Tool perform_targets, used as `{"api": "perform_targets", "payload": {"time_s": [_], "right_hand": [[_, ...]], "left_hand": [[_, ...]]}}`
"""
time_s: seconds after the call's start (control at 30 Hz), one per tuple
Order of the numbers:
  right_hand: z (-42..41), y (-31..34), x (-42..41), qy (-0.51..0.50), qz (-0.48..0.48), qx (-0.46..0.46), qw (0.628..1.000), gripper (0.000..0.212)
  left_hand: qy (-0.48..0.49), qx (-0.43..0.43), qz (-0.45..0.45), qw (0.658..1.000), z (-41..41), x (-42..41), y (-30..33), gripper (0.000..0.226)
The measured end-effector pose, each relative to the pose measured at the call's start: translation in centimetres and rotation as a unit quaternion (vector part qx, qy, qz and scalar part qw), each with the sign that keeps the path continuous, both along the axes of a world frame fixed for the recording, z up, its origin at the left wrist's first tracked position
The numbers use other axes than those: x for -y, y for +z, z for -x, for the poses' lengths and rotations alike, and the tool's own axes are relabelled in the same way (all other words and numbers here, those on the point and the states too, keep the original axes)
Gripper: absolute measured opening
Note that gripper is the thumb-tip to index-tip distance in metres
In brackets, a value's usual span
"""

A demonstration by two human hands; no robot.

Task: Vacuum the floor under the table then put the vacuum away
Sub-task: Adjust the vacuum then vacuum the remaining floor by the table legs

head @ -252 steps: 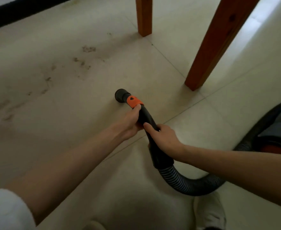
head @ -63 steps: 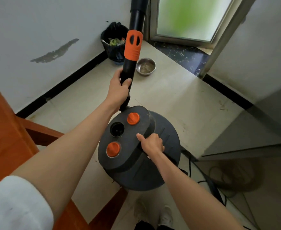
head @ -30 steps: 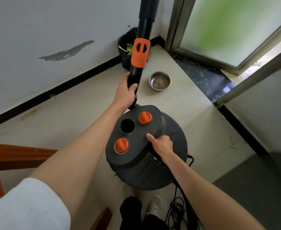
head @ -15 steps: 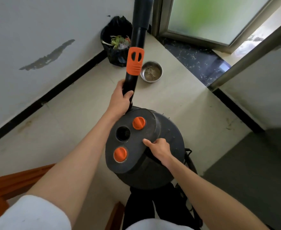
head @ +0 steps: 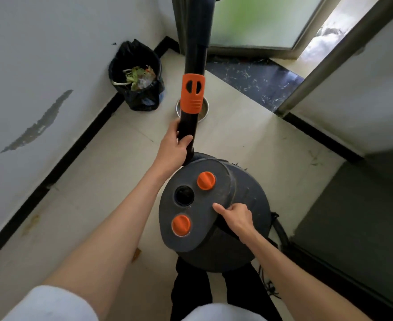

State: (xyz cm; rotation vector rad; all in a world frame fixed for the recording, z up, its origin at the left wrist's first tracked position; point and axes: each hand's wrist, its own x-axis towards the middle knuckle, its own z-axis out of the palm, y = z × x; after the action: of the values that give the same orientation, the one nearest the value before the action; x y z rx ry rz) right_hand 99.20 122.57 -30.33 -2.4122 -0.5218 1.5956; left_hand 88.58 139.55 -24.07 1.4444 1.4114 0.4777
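The dark grey canister vacuum [head: 246, 200] hangs in front of my legs, its top panel carrying two orange knobs and a black socket. My right hand [head: 236, 217] grips the carry handle at the panel's right edge, thumb on top. The black vacuum wand [head: 194, 54] with an orange sleeve stands upright ahead of the canister. My left hand [head: 175, 144] grips the wand just below the sleeve. The hose [head: 281, 235] trails down behind the canister on the right.
A black-bagged waste bin [head: 136, 75] with food scraps stands in the wall corner. A steel bowl [head: 203, 110] sits on the floor behind the wand. A frosted glass door [head: 255, 19] and an open doorway lie ahead. A dark panel [head: 357, 216] stands at right.
I have moved closer to the corner with the bin and bowl. The wooden table has left the view. Both hands keep their grips on the wand and the canister handle.
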Motion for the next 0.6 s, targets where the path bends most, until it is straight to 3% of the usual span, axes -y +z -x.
{"api": "perform_targets", "payload": {"time_s": [0.17, 0.6], "right_hand": [[-0.7, 0.0, -2.2, -0.052, -0.005, 0.011, 0.999, 0.045], [-1.7, -0.3, -4.4, -0.055, 0.008, 0.001, 0.998, 0.043]], "left_hand": [[-0.050, 0.007, -0.003, 0.999, -1.9, -3.0, -0.2, 0.037], [-0.219, -0.053, -0.006, 0.974, -9.0, -7.2, -0.6, 0.042]]}}
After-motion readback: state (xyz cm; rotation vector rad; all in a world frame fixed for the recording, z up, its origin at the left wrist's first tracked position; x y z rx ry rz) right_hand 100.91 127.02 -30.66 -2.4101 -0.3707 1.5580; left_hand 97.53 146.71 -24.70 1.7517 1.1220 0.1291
